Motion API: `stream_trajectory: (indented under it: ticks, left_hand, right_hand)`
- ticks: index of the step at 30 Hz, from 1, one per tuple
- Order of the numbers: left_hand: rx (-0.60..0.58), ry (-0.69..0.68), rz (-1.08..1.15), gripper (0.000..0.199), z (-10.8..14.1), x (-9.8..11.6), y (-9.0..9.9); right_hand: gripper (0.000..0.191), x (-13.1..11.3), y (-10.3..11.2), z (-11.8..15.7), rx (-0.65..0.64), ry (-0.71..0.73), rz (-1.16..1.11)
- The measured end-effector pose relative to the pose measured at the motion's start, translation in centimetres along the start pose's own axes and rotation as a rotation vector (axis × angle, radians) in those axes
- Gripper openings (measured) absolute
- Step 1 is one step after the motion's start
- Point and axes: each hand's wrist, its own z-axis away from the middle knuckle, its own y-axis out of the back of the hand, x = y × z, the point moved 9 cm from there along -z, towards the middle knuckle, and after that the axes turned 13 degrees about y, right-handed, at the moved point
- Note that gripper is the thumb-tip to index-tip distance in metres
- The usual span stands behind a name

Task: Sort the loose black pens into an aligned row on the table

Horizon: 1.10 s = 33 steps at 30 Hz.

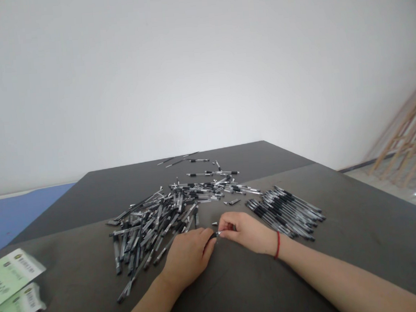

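Note:
My left hand is closed around a pen, whose dark grip end sticks out past the fingertips. At that end, the thumb and fingers of my right hand pinch a small pale tip; whether it is a separate part I cannot tell. A small pointed pen tip lies on the table just beyond the fingers. To the left and behind is a loose heap of clear and black pens. Right of my right hand, several pens lie side by side in a neat row.
The dark table reaches back toward a white wall. Green and white packages lie at the left edge. A few thin refills and pens are scattered at the back. Wooden racks stand on the floor at right.

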Motion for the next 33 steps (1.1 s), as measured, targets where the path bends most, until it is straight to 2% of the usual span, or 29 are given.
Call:
stream_trajectory:
  ticks: [8,14,17,21,24,26,33]
  left_hand:
    - [0.001,-0.009,0.006,0.022,-0.1,0.0,-0.2]
    - [-0.005,-0.019,0.023,0.025,0.0,-0.2,-0.4]
    - [-0.002,0.004,0.046,0.026,-0.1,-0.3,-0.3]
    - [0.001,0.036,0.074,0.027,-0.3,-0.6,-0.3]
    - [0.001,0.036,0.086,0.026,-0.3,-0.6,-0.4]
    - [0.005,0.04,0.088,0.026,-0.3,-0.8,-0.5]
    - [0.035,0.056,0.111,0.025,-0.4,-1.0,-0.1]
  right_hand:
    - [0.008,0.5,-0.3,0.2,-0.004,-0.075,-0.042]
    - [0.009,0.8,-0.6,0.2,-0.019,-0.069,-0.051]
    - [0.013,0.9,0.1,0.0,-0.013,-0.035,-0.016]
    - [0.02,1.7,2.8,-0.4,0.066,-0.046,0.309]
    - [0.026,2.8,3.5,-0.8,0.008,-0.144,0.631]
    - [0.028,3.5,3.3,-1.0,-0.045,-0.195,0.759]
    - [0.024,4.8,2.2,-1.2,-0.124,-0.231,0.816]
